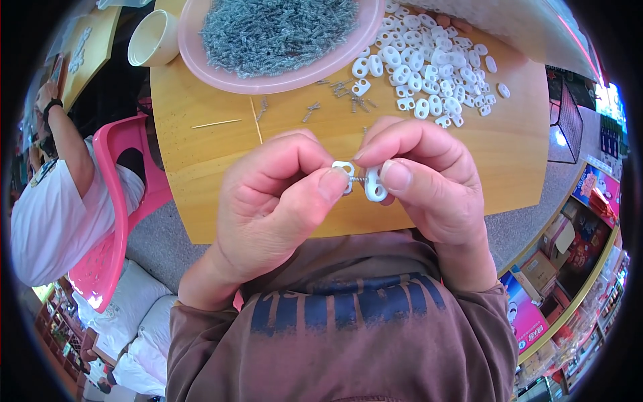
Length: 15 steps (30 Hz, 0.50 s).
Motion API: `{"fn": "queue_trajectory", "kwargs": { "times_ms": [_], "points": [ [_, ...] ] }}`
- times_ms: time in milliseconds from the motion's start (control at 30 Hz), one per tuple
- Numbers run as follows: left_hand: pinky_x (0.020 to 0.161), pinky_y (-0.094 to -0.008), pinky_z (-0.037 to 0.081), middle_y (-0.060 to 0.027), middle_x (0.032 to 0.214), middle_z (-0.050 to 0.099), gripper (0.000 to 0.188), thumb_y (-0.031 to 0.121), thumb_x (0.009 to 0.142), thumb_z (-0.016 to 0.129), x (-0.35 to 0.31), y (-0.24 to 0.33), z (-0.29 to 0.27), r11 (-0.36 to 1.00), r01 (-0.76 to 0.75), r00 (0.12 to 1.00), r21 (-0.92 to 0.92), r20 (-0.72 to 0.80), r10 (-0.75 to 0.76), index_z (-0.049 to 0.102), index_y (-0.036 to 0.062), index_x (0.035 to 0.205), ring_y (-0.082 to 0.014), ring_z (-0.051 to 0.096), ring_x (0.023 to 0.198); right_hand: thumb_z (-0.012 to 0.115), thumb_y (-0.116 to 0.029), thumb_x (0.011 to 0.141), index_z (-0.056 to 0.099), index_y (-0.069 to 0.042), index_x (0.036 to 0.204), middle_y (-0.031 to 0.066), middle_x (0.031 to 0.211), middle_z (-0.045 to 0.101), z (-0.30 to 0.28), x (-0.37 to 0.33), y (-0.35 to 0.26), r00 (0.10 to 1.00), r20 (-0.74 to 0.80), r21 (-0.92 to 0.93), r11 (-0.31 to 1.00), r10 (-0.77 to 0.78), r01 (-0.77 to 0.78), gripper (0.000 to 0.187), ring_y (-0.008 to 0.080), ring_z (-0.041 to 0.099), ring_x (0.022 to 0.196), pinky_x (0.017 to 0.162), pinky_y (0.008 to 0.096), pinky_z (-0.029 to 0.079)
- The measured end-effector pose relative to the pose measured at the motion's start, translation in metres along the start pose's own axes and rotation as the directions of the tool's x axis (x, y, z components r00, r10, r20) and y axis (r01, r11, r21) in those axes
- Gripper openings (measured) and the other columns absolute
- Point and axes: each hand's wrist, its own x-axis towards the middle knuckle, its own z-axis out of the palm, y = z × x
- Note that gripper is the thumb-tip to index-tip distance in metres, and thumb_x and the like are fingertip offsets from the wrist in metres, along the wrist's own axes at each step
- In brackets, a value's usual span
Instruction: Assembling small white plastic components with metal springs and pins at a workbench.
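Note:
Over the front of the wooden table, my hands hold two small white plastic pieces close together. My left hand (278, 191) pinches one white plastic piece (343, 166) between thumb and fingers. In my right hand (429, 177), thumb and forefinger grip an oval white plastic piece (375, 184) with holes in it. A small metal spring (360, 179) bridges the gap between the two pieces. Its ends are hidden by the pieces and my left thumb.
A pink basin (251, 87) heaped with metal springs (278, 33) stands at the back. Many white plastic pieces (435, 74) lie back right. Loose springs (311, 110), toothpicks (216, 123) and a cream cup (153, 40) are on the table (201, 174). A person (74, 194) sits left on a pink chair (110, 201).

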Motion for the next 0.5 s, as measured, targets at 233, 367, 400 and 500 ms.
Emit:
{"fn": "queue_trajectory", "kwargs": {
  "times_ms": [233, 367, 400, 500],
  "points": [
    [0.055, -0.0170, 0.031, 0.0024, 0.071, 0.045, 0.006, 0.002, 0.081, 0.051, 0.0002, 0.0024, 0.0012, 0.999, 0.024, 0.999, 0.029, -0.025, -0.024, 0.051, 0.0002, 0.075, -0.0019, 0.038, 0.062, 0.058, -0.009, 0.076, 0.050, -0.001, 0.086, 0.0076, 0.078, 0.050, 0.0000, -0.0001, -0.0044, 0.993, -0.078, 0.045, 0.996, 0.087, -0.083, 0.015, 0.0091, 0.047, 0.065, 0.053, 0.0180, 0.039],
    [0.053, -0.0179, 0.031, 0.0011, 0.070, 0.045, 0.007, 0.003, 0.081, 0.052, 0.0015, 0.0015, -0.0002, 0.991, -0.022, 1.000, 0.135, -0.014, 0.024, 0.052, -0.0003, 0.074, -0.0032, 0.038, 0.061, 0.058, -0.008, 0.076, 0.049, -0.003, 0.083, 0.0077, 0.078, 0.049, -0.0017, -0.0007, -0.0049, 0.995, -0.049, 0.010, 0.996, 0.092, -0.092, 0.013, 0.0093, 0.047, 0.065, 0.054, 0.0182, 0.040],
    [0.053, -0.0184, 0.031, 0.0003, 0.069, 0.045, 0.008, 0.003, 0.080, 0.053, 0.0012, 0.0014, -0.0005, 0.983, -0.033, 0.999, 0.178, -0.014, 0.036, 0.052, -0.0006, 0.073, -0.0038, 0.039, 0.060, 0.058, -0.008, 0.076, 0.049, -0.003, 0.083, 0.0077, 0.078, 0.049, -0.0016, -0.0010, -0.0046, 0.995, -0.049, 0.010, 0.996, 0.091, -0.091, 0.013, 0.0093, 0.047, 0.065, 0.054, 0.0182, 0.040],
    [0.052, -0.0193, 0.031, -0.0011, 0.068, 0.046, 0.008, 0.003, 0.079, 0.054, 0.0018, 0.0015, -0.0018, 0.948, -0.097, 0.995, 0.303, 0.038, 0.090, 0.053, -0.0012, 0.073, -0.0051, 0.039, 0.059, 0.057, -0.007, 0.077, 0.049, -0.002, 0.084, 0.0080, 0.078, 0.050, -0.0024, -0.0018, -0.0026, 0.995, -0.050, -0.015, 0.996, 0.089, -0.090, 0.012, 0.0096, 0.047, 0.065, 0.054, 0.0185, 0.040]
  ]
}}
